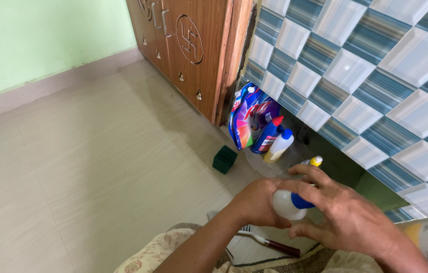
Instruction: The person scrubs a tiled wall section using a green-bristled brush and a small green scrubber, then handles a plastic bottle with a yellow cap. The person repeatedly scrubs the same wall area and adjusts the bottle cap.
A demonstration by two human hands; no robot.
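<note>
My left hand (257,205) is wrapped around a white plastic bottle (285,205), grasping its body low in front of me, above the floor (97,167). My right hand (343,212) rests on the same bottle, fingers (307,187) curled over its blue cap (302,201) and gripping it. Under my hands, on a cloth (254,250) spread on the floor, lies a brush with a dark red handle (274,245). Further off, against the tiled wall (355,65), stands a cluster of cleaning things: a bright blue and purple pouch (244,119), a blue bottle with a red cap (268,135), a pale bottle with a blue cap (279,145), and a yellow-capped bottle (315,161) just behind my right fingers. A dark green sponge (224,159) sits on the floor near them, beside a carved wooden cabinet (188,50).
</note>
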